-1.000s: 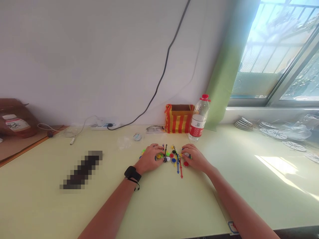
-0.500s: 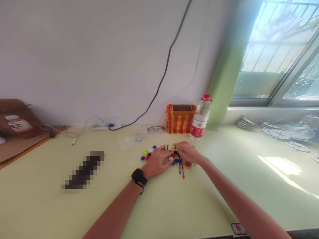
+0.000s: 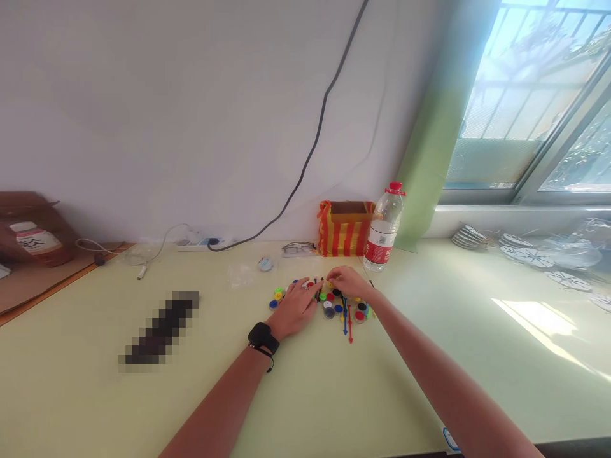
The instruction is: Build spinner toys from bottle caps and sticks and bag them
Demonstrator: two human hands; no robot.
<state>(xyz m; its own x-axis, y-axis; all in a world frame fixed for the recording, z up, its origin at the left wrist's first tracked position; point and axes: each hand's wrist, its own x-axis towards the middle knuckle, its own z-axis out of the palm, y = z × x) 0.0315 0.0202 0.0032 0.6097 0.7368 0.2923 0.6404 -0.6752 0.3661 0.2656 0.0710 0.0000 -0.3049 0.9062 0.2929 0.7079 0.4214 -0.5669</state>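
A pile of small round coloured pieces [image 3: 329, 312] lies on the pale table, along with thin arrow-shaped pieces, among them a blue arrow [image 3: 345, 321] and a red arrow [image 3: 350, 326]. My left hand [image 3: 296, 310], with a black band on its wrist, rests over the left part of the pile, palm down with fingers stretched out. Some pieces are hidden under it. Over the back of the pile, my right hand [image 3: 351, 282] has its fingers bent together beside a yellow piece [image 3: 330, 285]. Whatever its fingertips pinch is too small to make out.
Behind the pile stand a red-and-yellow striped box [image 3: 346, 229] and a clear bottle [image 3: 383, 229] with a red cap. A power strip [image 3: 195, 243] with a black cable lies by the wall. Patterned white discs [image 3: 534, 256] lie at the right, and a pixelated dark object [image 3: 162, 327] at the left.
My left hand has drawn slightly left, uncovering green, red and white pieces in the middle. My right hand has shifted a little left and back, its fingers now more bent, uncovering pieces at the right.
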